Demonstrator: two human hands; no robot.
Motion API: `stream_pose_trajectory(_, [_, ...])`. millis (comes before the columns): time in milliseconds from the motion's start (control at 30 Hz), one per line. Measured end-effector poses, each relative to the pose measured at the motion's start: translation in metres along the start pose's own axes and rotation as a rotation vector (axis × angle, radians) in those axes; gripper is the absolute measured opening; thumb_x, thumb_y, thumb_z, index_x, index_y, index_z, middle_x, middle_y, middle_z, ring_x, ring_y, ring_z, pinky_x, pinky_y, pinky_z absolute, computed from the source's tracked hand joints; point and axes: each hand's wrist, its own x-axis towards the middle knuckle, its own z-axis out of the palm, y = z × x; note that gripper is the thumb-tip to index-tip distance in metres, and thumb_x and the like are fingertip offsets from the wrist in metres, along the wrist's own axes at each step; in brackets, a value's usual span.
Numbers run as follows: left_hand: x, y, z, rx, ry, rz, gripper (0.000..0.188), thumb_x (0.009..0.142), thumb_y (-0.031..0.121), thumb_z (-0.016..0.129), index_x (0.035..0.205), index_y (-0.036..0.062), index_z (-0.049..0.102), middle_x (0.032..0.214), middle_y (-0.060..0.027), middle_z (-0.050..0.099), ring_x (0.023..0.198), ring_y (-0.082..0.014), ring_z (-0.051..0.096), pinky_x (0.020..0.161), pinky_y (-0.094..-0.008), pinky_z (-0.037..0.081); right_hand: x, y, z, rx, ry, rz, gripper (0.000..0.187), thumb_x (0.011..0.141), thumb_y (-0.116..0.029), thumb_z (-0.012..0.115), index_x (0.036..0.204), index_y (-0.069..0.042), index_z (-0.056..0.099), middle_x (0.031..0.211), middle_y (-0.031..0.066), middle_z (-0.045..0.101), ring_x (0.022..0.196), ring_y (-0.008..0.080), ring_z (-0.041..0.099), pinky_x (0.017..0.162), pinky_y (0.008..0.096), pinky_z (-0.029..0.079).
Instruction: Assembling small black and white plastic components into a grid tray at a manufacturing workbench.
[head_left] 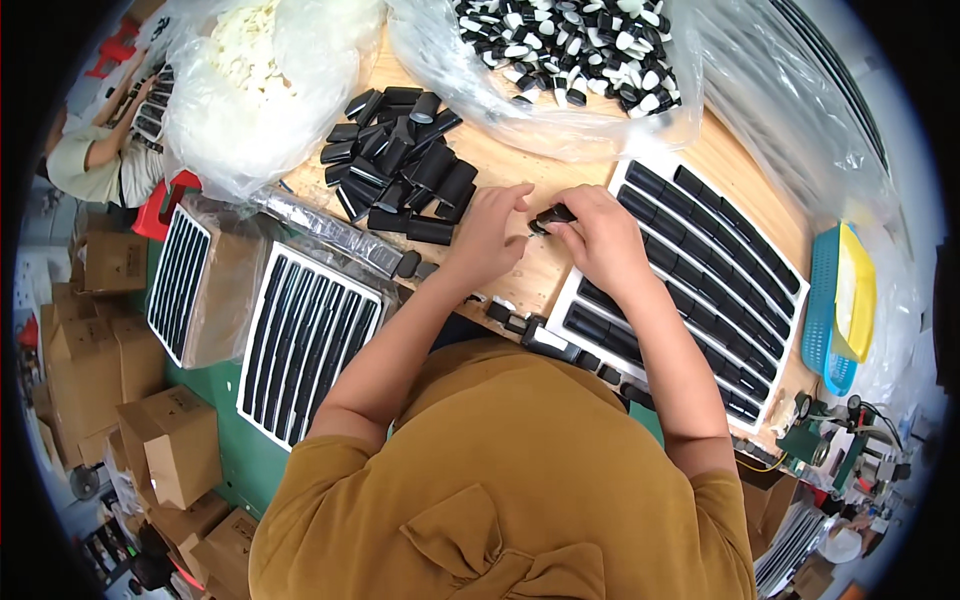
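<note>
My right hand pinches a small dark plastic piece between thumb and fingers, just above the wooden tabletop. Facing it, my left hand has its thumb and fingers apart with nothing between them. A loose pile of black, tube-like plastic pieces lies right beside the left hand, on its far side. Under my right forearm and to the right is a white tray, where similar black pieces lie in rows. Fingers hide part of the held piece, so its exact kind is unclear.
Beyond my hands, a clear plastic bag holds black-and-white small parts. Far left sits a bag of cream-coloured parts. Filled trays stand at lower left by cardboard boxes. Blue and yellow baskets are at right. Another person works far left.
</note>
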Motion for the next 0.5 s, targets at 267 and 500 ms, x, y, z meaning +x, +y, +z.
stream_pose_trajectory(267, [-0.009,-0.007,0.001,-0.221,0.204,-0.174,0.048,0.076,-0.015,0.046,0.118,0.0,0.064,0.105,-0.014,0.065,0.097,-0.022,0.067,0.087,-0.0291,0.051,0.0,0.002,0.021,-0.076,-0.078,0.016,0.024,0.077,-0.008,0.076,0.096,-0.004,0.062,0.09,0.0138,0.062,0.089,0.036,0.063,0.074,0.0443,0.051])
stream_pose_trajectory(500, [-0.003,-0.008,0.002,-0.138,0.238,-0.134,0.042,0.078,-0.017,0.043,0.109,-0.0013,0.066,0.1,-0.0131,0.067,0.092,-0.0211,0.068,0.083,-0.0283,0.053,0.0,0.001,0.031,-0.008,-0.073,0.06,0.023,0.077,-0.005,0.075,0.096,-0.003,0.061,0.089,0.0153,0.06,0.083,0.0387,0.062,0.07,0.0448,0.051])
